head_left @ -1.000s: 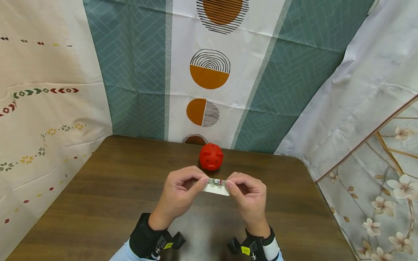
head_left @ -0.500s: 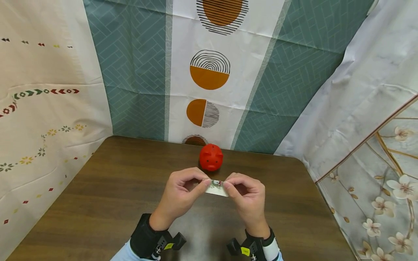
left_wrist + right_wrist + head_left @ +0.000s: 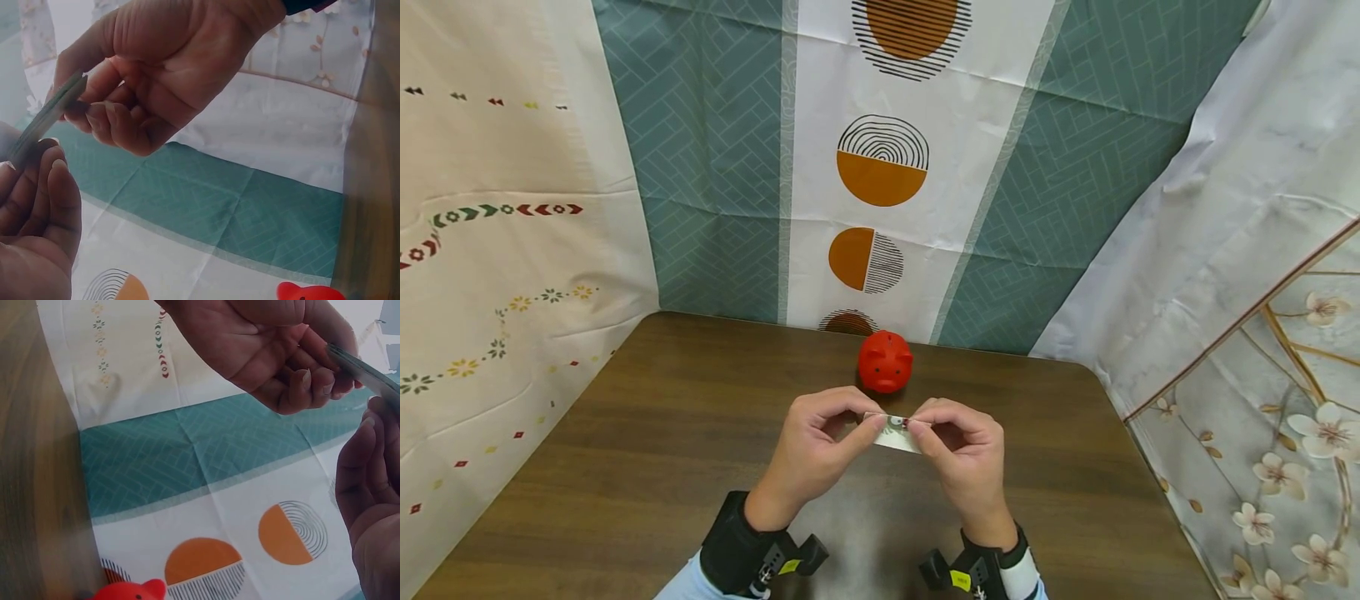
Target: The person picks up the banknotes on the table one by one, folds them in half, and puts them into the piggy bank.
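Observation:
Both hands hold a small folded banknote [image 3: 898,439], pale green with a coloured printed patch, above the middle of the table. My left hand [image 3: 822,440] pinches its left end between thumb and forefinger. At the other end, the thumb and forefinger of my right hand [image 3: 968,454] pinch it too. Seen edge-on in the left wrist view, the banknote [image 3: 49,117] shows layers slightly parted at one end. Beyond the hands a red piggy bank [image 3: 885,362] stands upright, apart from them. The fingertips cover both ends of the banknote.
The brown wooden table [image 3: 625,450] reaches back to a teal and white patterned curtain [image 3: 715,167]. A cream cloth [image 3: 512,292] hangs at the left, and a white floral cloth [image 3: 1262,467] at the right. Each wrist wears a black strap with a camera.
My right hand has shifted slightly left, closer to my left hand, so less of the banknote shows between the thumbs. The piggy bank stays in place.

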Available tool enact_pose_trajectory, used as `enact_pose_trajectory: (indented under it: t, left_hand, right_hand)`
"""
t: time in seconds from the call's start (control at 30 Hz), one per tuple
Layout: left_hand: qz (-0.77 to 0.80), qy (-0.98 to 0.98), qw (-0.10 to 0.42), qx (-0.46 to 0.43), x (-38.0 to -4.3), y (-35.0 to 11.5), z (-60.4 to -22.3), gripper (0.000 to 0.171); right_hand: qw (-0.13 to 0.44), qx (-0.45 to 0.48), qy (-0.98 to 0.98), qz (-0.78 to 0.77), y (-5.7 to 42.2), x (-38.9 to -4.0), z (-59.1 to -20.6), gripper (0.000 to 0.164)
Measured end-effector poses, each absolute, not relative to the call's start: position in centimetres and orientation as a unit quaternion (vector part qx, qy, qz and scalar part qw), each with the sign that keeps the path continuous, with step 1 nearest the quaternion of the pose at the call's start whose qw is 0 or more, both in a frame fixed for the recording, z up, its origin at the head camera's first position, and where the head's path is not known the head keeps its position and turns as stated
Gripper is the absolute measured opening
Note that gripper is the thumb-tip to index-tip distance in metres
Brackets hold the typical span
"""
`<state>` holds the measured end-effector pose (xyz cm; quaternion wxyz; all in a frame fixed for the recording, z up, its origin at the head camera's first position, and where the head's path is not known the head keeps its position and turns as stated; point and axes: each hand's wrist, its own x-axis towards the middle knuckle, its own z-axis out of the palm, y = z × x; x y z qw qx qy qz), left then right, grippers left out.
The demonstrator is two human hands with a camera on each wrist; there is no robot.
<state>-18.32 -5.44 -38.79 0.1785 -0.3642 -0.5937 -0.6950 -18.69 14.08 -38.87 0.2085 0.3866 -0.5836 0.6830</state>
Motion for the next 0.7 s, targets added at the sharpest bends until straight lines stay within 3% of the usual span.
enact_pose_trajectory:
  t: [0.7]
  left_hand:
    - [-0.683,-0.603,0.182,-0.369,-18.29,-5.36,-38.8,0.016]
  right_hand:
    - [0.191,0.4,-0.581,0.683,13.79,-18.73,-39.02,0.021]
